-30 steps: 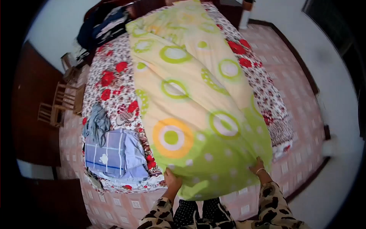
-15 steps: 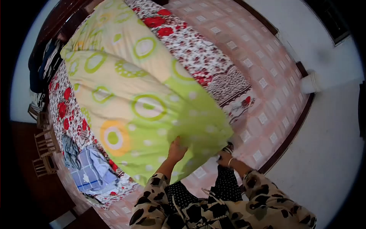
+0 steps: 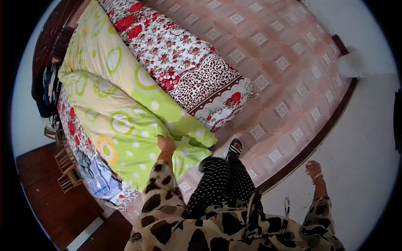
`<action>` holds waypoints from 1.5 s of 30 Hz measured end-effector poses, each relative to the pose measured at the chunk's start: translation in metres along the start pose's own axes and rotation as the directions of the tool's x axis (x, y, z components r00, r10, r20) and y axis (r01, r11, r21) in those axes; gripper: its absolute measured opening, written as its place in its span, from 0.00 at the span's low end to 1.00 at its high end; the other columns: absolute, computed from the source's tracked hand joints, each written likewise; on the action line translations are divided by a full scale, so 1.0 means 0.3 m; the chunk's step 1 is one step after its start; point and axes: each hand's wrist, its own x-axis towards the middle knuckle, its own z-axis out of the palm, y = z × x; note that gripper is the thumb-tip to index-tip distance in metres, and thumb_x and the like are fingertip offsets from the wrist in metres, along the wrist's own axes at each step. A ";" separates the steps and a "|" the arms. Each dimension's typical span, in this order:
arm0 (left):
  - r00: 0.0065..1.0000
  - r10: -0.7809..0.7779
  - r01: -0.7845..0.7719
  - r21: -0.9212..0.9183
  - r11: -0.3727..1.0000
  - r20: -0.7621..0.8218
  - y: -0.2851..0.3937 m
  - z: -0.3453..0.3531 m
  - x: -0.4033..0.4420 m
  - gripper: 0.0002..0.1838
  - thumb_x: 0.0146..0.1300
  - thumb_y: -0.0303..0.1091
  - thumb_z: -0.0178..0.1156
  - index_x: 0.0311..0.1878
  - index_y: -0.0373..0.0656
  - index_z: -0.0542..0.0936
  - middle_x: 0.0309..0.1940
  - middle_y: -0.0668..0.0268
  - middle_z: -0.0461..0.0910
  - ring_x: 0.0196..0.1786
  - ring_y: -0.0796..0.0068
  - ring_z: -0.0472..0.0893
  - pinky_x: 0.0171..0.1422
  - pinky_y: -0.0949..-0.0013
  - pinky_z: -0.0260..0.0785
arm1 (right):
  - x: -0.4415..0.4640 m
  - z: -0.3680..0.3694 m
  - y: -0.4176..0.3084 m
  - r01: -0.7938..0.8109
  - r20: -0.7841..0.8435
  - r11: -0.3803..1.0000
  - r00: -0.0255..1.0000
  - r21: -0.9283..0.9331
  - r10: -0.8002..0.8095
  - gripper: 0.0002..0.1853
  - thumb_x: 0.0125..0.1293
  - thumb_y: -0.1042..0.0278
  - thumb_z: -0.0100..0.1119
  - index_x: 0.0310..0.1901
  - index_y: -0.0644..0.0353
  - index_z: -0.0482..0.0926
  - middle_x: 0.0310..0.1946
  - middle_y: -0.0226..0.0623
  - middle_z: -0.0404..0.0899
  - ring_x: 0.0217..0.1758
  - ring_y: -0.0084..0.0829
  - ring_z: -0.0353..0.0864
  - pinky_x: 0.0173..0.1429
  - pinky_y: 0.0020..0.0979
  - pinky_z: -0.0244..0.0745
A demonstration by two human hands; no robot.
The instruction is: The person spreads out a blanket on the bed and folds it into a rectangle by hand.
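At the near side, a loose cream top with dark brown patches [image 3: 197, 236] is being worn over black, white-dotted trousers [image 3: 210, 184]. On the right, well apart from the bedding, the bare right hand [image 3: 313, 169] is being held out in front of the pale wall [image 3: 360, 138], its fingers loosely bent and slightly apart. Farther left, the bare left hand [image 3: 166, 143] is being pressed into the near, green part of a pale-yellow and lime-green fabric quilt with ring patterns [image 3: 132, 154]; whether the fingers are being clamped on it cannot be told, the fingertips being hidden. Beneath the quilt, a white bedsheet with red flowers [image 3: 180, 54] is being partly covered, its right side being left exposed. On the left, a folded blue checked cloth [image 3: 100, 178] is being supported near the bedsheet's edge. At the far left, dark clothes [image 3: 47, 94] are being kept beside a dark-brown wooden headboard [image 3: 48, 35].
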 end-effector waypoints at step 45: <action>0.880 -0.091 0.409 -0.648 0.643 0.466 0.984 0.160 0.346 0.15 0.47 0.32 0.60 0.38 0.36 0.72 0.25 0.64 0.76 0.29 0.71 0.76 0.30 0.68 0.70 | 1.808 0.188 -3.407 0.530 0.560 0.794 0.771 -0.299 -0.304 0.02 0.53 0.77 0.49 0.28 0.65 0.72 0.19 0.36 0.71 0.17 0.25 0.69 0.18 0.26 0.67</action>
